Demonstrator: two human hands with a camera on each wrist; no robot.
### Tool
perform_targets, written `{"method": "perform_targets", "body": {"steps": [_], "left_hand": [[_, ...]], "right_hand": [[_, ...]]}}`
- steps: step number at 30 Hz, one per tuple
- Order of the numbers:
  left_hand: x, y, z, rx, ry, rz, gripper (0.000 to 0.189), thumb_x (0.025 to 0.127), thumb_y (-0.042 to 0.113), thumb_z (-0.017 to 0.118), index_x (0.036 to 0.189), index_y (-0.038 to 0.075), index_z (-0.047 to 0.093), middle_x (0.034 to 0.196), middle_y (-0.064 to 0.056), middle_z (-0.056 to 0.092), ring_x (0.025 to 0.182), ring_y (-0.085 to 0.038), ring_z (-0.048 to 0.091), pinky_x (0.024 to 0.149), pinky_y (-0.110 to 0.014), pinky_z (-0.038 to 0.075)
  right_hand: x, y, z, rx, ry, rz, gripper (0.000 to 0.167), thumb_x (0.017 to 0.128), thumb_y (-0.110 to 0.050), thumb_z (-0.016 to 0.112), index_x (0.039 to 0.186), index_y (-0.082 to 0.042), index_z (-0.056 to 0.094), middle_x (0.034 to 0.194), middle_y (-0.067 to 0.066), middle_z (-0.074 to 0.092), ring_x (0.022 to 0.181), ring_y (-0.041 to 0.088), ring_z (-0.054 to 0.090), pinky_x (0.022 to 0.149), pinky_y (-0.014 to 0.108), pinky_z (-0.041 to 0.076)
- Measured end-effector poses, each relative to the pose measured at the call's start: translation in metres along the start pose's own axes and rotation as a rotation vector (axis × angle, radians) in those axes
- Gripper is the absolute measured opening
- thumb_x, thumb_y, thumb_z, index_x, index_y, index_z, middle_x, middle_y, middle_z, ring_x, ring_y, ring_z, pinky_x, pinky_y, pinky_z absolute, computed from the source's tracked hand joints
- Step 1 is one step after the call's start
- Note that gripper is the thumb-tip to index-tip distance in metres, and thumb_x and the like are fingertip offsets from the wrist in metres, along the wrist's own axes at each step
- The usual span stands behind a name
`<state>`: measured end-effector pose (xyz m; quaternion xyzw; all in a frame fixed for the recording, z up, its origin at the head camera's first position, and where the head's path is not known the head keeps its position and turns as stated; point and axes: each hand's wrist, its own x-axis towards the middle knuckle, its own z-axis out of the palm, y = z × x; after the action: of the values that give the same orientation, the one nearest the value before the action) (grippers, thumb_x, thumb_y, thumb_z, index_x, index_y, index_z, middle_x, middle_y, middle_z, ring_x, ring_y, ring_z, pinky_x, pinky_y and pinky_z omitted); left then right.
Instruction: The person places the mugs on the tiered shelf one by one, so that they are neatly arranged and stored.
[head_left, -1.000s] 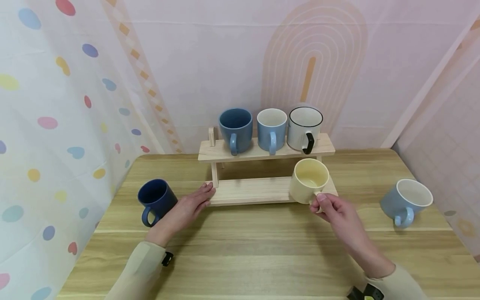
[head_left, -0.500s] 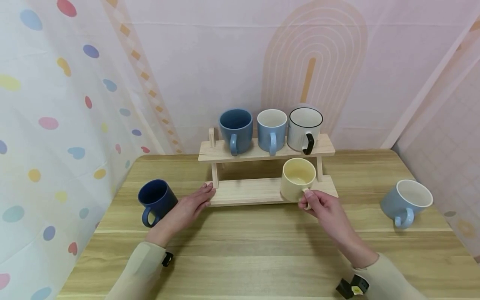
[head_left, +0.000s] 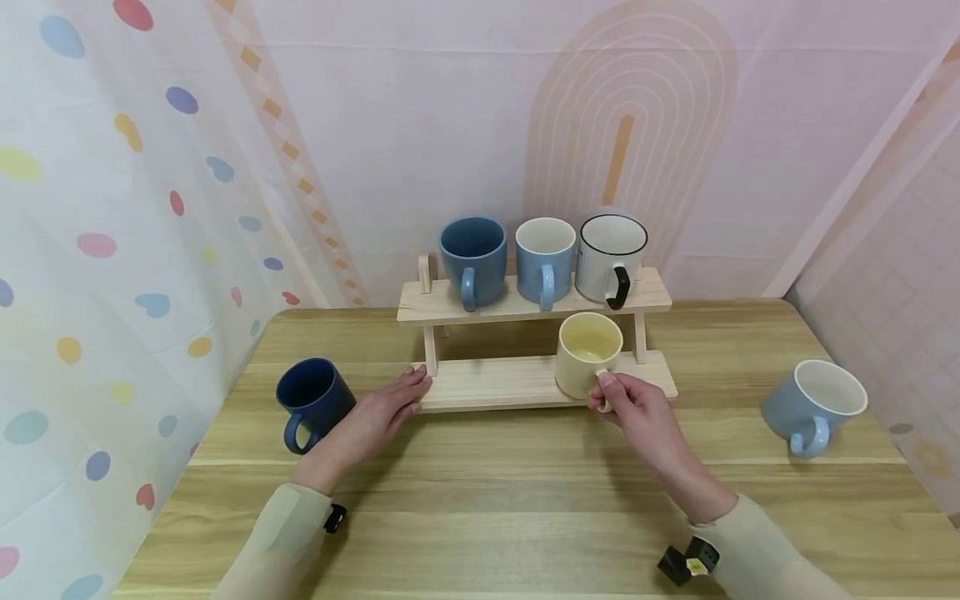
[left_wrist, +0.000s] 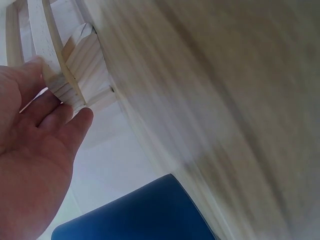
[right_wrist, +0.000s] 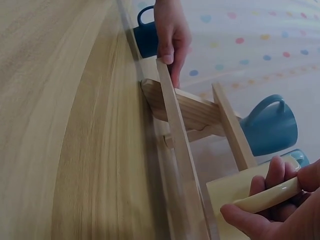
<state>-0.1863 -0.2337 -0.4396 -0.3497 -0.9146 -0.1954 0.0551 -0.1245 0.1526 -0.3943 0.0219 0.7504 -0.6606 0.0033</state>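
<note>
My right hand [head_left: 641,417] pinches the handle of a pale yellow mug [head_left: 579,367] at the right part of the lower board of a two-tier wooden rack [head_left: 495,382]. In the right wrist view, thumb and fingers close round the yellow handle [right_wrist: 270,196]. The mug is upright; whether its base touches the board I cannot tell. My left hand [head_left: 367,433] holds the left end of the lower board. In the left wrist view, thumb and fingers lie about the board's corner [left_wrist: 65,87]. Beside the left wrist stands a dark blue mug [head_left: 318,400].
Along the upper board stand a blue mug [head_left: 474,258], a light blue mug [head_left: 543,267] and a white mug [head_left: 609,262] with black rim and handle. Another light blue mug [head_left: 813,408] stands at the table's right. Patterned cloth [head_left: 420,125] hangs behind and at the sides.
My right hand has moved the yellow mug leftward along the lower board and slightly toward the back. My left hand has stayed at the board's left end.
</note>
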Motion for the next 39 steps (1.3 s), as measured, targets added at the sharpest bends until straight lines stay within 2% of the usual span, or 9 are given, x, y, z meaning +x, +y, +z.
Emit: {"method": "perform_targets", "body": {"steps": [12,17,23,33,39], "left_hand": [[0.001,0.0,0.0,0.002,0.006,0.01,0.043,0.102,0.004,0.065,0.144,-0.003,0.058,0.154,-0.021,0.049,0.142,-0.038,0.047,0.108,-0.053,0.046],[0.002,0.001,0.0,0.005,0.006,0.006,0.043,0.101,0.003,0.065,0.144,-0.004,0.058,0.154,-0.021,0.049,0.142,-0.038,0.047,0.107,-0.053,0.047],[0.002,0.0,0.0,0.006,0.004,0.001,0.044,0.102,0.004,0.064,0.144,-0.003,0.058,0.155,-0.021,0.048,0.142,-0.038,0.047,0.107,-0.053,0.047],[0.002,0.001,-0.001,0.005,-0.006,-0.017,0.043,0.102,0.005,0.064,0.144,-0.002,0.058,0.155,-0.02,0.048,0.143,-0.037,0.047,0.108,-0.053,0.046],[0.001,0.001,0.0,0.004,-0.008,-0.018,0.044,0.102,0.004,0.064,0.145,-0.003,0.057,0.156,-0.02,0.048,0.143,-0.037,0.046,0.108,-0.053,0.046]], "right_hand": [[0.007,0.005,0.009,0.012,0.016,0.026,0.038,0.113,-0.021,0.046,0.108,0.011,0.066,0.103,0.011,0.069,0.1,0.014,0.066,0.099,0.039,0.056],[0.008,0.005,0.012,0.014,0.01,0.023,0.04,0.114,-0.021,0.043,0.114,0.011,0.066,0.115,0.018,0.068,0.106,0.016,0.064,0.098,0.034,0.056],[0.007,0.003,0.013,0.009,0.001,0.031,0.042,0.114,-0.025,0.041,0.123,0.009,0.066,0.127,0.021,0.067,0.117,0.021,0.062,0.101,0.035,0.055],[0.01,0.005,0.016,-0.01,0.005,0.013,0.042,0.114,-0.025,0.041,0.124,0.007,0.067,0.127,0.02,0.069,0.118,0.022,0.061,0.099,0.034,0.054],[0.01,0.005,0.016,0.02,-0.019,0.02,0.042,0.115,-0.024,0.04,0.126,0.008,0.065,0.13,0.02,0.068,0.123,0.023,0.06,0.105,0.04,0.051]]}}
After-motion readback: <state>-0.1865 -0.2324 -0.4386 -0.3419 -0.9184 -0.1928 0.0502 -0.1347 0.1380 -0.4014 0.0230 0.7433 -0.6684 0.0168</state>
